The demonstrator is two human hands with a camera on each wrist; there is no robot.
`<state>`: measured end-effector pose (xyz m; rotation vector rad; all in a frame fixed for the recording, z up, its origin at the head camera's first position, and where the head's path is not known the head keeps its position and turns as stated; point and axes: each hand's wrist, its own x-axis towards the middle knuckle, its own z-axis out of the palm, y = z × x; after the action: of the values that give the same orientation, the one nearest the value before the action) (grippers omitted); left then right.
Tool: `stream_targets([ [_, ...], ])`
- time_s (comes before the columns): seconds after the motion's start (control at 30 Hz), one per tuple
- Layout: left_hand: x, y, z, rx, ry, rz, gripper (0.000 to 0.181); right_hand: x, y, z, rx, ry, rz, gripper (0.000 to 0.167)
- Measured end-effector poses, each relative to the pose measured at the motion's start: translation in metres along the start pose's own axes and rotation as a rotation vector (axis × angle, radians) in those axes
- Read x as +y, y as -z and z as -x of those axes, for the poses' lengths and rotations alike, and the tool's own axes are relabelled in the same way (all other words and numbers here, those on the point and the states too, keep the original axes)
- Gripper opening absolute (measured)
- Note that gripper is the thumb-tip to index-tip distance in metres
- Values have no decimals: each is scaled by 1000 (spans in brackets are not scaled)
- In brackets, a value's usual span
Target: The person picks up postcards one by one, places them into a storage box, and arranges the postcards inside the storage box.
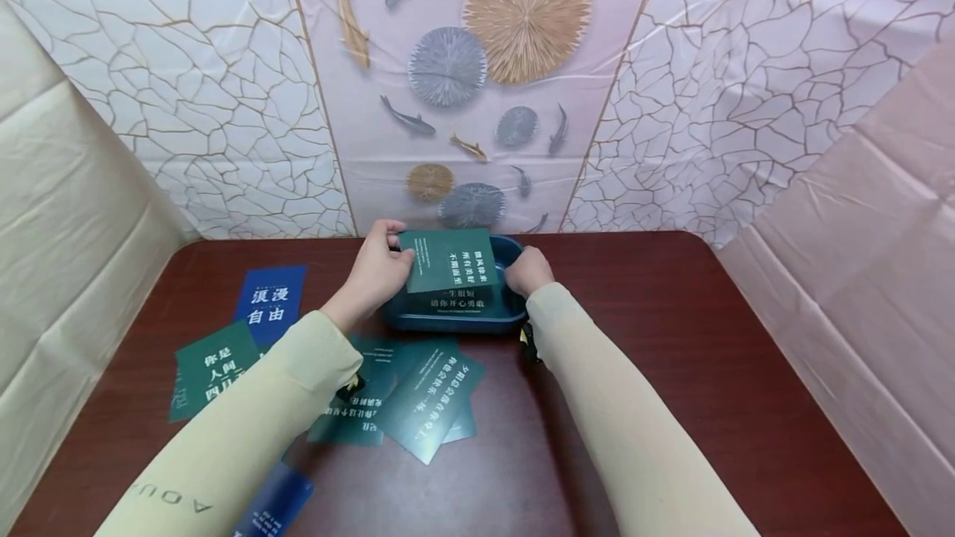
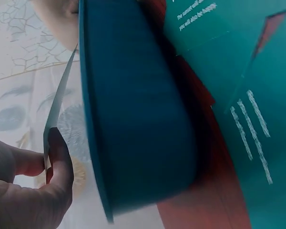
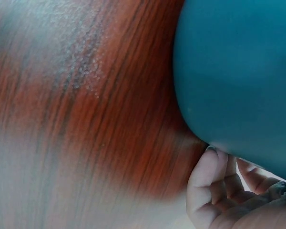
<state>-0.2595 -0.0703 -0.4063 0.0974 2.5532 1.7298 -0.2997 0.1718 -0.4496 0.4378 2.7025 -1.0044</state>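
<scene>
My left hand [image 1: 379, 265] pinches a green card [image 1: 448, 259] with white lettering between thumb and fingers. In the left wrist view the card [image 2: 59, 98] is seen edge-on, above the rim of a dark blue plastic basin [image 2: 133, 109]. Inside the basin [image 1: 448, 324] lies another green card [image 1: 457, 302], partly hidden by the held one. My right hand [image 1: 530, 272] grips the basin's right end; in the right wrist view its fingers [image 3: 205, 174] curl against the outer wall, while the thumb's hold on the rim is hard to see.
Overlapping green cards [image 1: 429, 400] lie in front of the basin. To the left are a blue card [image 1: 270, 305] and green cards [image 1: 216, 363], partly under my left sleeve. Another blue card [image 1: 276, 500] lies near the front. The reddish-brown table [image 1: 671, 338] meets patterned cloth walls.
</scene>
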Motion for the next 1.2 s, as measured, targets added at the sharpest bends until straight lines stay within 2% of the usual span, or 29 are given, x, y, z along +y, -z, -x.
stream_targets([
  [0.13,-1,-7,-7,-30,21,-61,41,0,-2,0,1,7,-2,56],
  [0.27,-4,-11,-11,-80,58,-222,42,-1,-3,0,-24,1,-27,59],
  [0.37,-7,-13,-14,-126,63,-356,42,-2,-3,1,-32,-6,-40,58],
  [0.5,-10,-18,-18,-175,62,-471,41,-2,-2,3,-24,-11,-46,58],
  [0.73,-16,-28,-21,-266,83,-605,49,-2,-4,3,-14,-25,-52,60],
  [0.97,-13,-33,-20,-360,73,-785,52,-1,-4,0,3,-24,-33,60],
  [1.07,-13,-34,-21,-386,65,-824,52,-1,-3,1,0,-23,-26,60],
  [1.2,-15,-36,-23,-404,42,-833,49,0,-2,2,-3,-22,-19,60],
])
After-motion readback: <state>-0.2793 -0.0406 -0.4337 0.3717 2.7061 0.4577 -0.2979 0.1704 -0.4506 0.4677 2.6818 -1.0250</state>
